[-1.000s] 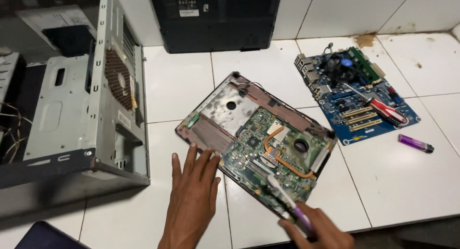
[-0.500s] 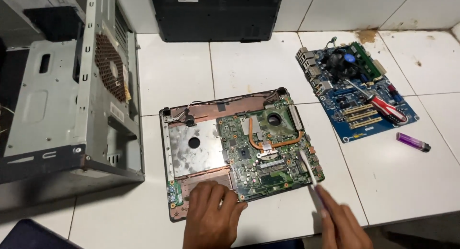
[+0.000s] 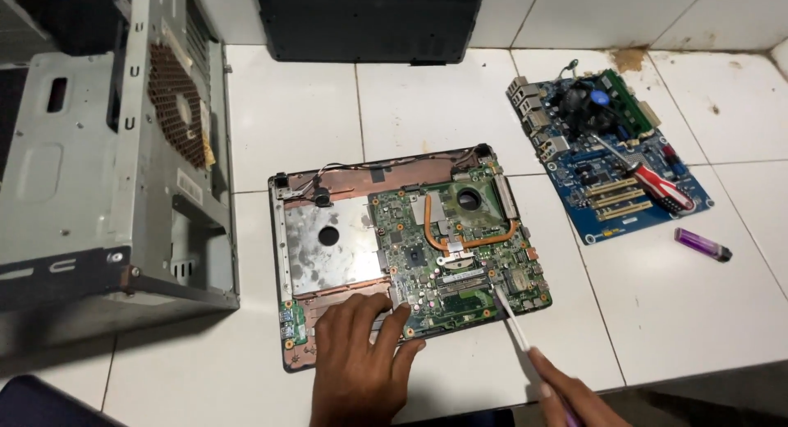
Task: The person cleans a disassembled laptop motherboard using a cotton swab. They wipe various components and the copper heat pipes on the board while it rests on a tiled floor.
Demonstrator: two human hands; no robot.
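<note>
Two hands work at the near edge of a white tiled bench (image 3: 443, 107). The left hand (image 3: 361, 365) lies flat and open, fingers spread, pressing on the front edge of an opened laptop base (image 3: 328, 254), which sits in the middle of the bench with its green mainboard (image 3: 460, 263) exposed and a copper heat pipe (image 3: 472, 238) curving across it. The right hand (image 3: 574, 398) is closed around the handle of a slim white tool (image 3: 513, 322), only partly in view at the bottom edge; the tool's tip touches the mainboard near its front right corner.

Judging by this, the step in hand is probing or working on a point of the board while the base is pinned steady. The next move would call for a fine, steady tip and firm downward pressure from the flat hand so the base does not slide.

Well apart to the right lies a blue desktop board (image 3: 611, 168) with a red-handled screwdriver (image 3: 657, 185) resting on it, and a purple lighter (image 3: 702, 245) just beside it. A grey computer case (image 3: 107, 148) stands at the left, and a black device (image 3: 369, 20) sits at the far edge.
</note>
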